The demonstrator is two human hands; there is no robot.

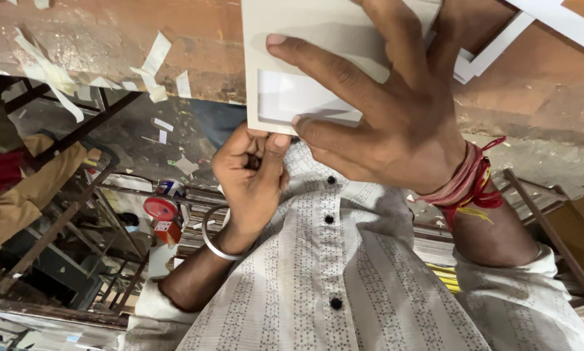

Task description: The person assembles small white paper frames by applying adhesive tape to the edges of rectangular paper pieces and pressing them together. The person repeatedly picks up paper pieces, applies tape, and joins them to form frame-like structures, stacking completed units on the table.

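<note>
Seen from above, looking down past a patterned shirt [344, 279] to a worn brown bench [539, 84] littered with paper scraps [152, 62]. On the bench's near edge, partly overhanging it, a grey card [305, 39] with a rectangular window cut near its lower end. Right hand [396, 110] spread flat over the card, fingers splayed wide, palm pressing down, index and middle fingertips reaching leftward across the window; open, pinning rather than gripping. Red and yellow thread [470, 182] wound round that wrist. Left hand [253, 175] below the bench edge, curled nearly closed, thumb and fingertips pinching the card's lower left corner from beneath; metal bangle [217, 244] on that wrist. Card's long axis apparently running away from the body, up out of frame, so full length impossible to tell. Card lying straight ahead of and above both hands, left hand at its near corner, right hand over its middle and therefore covering more of it. White strips or frames [500, 45] just beyond the right hand toward the bench's far right. Below the bench at left, metal framing [77, 214], a red round tin [160, 209] and cluttered floor, well apart from the hands.
</note>
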